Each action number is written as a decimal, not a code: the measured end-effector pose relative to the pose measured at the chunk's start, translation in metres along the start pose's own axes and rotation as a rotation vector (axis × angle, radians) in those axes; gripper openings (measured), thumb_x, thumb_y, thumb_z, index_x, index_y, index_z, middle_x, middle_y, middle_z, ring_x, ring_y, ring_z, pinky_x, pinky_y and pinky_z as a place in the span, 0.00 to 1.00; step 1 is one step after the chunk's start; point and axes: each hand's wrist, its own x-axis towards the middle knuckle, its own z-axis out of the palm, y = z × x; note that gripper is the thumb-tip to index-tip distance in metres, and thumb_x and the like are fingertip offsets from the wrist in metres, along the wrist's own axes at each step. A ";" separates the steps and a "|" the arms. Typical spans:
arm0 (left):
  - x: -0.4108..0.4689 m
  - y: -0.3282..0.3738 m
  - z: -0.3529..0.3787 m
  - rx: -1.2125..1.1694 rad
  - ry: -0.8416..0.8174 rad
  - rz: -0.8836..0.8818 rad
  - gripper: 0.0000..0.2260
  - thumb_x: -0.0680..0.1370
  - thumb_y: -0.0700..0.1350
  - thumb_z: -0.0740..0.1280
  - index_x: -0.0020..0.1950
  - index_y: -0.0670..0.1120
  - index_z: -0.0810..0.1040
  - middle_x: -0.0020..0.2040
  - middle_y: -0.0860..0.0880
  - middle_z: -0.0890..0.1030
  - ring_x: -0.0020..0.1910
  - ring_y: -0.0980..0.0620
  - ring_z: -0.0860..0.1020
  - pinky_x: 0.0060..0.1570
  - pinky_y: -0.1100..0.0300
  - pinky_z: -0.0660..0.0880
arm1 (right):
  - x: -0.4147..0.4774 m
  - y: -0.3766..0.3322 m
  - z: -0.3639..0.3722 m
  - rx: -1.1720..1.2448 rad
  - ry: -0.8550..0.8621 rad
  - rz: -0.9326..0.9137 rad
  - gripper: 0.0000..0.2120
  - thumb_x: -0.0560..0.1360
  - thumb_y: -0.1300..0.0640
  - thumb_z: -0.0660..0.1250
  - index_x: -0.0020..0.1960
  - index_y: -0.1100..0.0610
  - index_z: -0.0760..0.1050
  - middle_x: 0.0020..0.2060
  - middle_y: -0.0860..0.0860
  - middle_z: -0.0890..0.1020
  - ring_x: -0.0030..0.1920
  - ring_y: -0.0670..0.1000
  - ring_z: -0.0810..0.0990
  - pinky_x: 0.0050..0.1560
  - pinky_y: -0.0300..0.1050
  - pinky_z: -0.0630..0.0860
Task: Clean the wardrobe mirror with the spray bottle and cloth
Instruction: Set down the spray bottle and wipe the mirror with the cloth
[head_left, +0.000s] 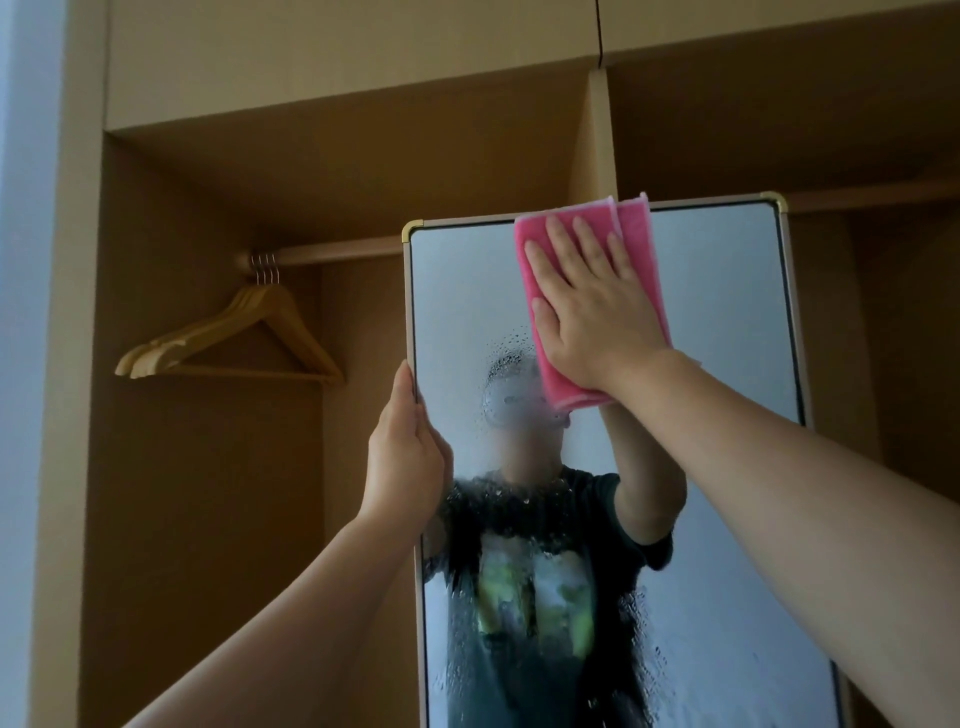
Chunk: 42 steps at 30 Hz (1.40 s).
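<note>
A tall mirror (727, 291) in a pale frame with gold corners stands in front of the open wardrobe. Spray droplets cover its lower and middle glass. My right hand (592, 306) presses a folded pink cloth (636, 228) flat against the glass near the top edge, fingers straight. My left hand (408, 457) grips the mirror's left edge, thumb on the front of the frame. No spray bottle is in view. The glass reflects a person in a dark printed T-shirt.
The wooden wardrobe (208, 467) is open behind the mirror. Several wooden hangers (234, 332) hang on a rail (337, 252) at the left. A vertical divider (597, 135) splits the upper shelves. A pale wall (21, 312) runs down the far left.
</note>
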 end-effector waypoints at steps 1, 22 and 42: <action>0.000 0.000 0.000 -0.004 -0.006 -0.002 0.22 0.80 0.39 0.55 0.75 0.50 0.62 0.67 0.44 0.74 0.62 0.46 0.74 0.52 0.61 0.69 | 0.003 -0.001 0.000 -0.001 0.004 0.004 0.29 0.80 0.45 0.40 0.79 0.55 0.51 0.78 0.56 0.54 0.77 0.60 0.51 0.75 0.56 0.40; -0.002 0.006 -0.001 -0.021 -0.007 0.020 0.22 0.80 0.39 0.53 0.75 0.48 0.62 0.67 0.46 0.74 0.62 0.52 0.71 0.54 0.64 0.67 | -0.026 -0.019 0.006 0.018 0.007 -0.018 0.29 0.81 0.46 0.42 0.78 0.58 0.54 0.76 0.59 0.59 0.76 0.62 0.55 0.76 0.60 0.47; -0.002 -0.003 0.000 -0.073 -0.037 -0.021 0.23 0.81 0.37 0.53 0.77 0.48 0.58 0.67 0.55 0.69 0.62 0.72 0.61 0.45 0.88 0.58 | -0.149 -0.078 0.045 0.148 0.016 -0.165 0.30 0.82 0.47 0.48 0.79 0.58 0.47 0.78 0.57 0.50 0.78 0.60 0.46 0.76 0.61 0.46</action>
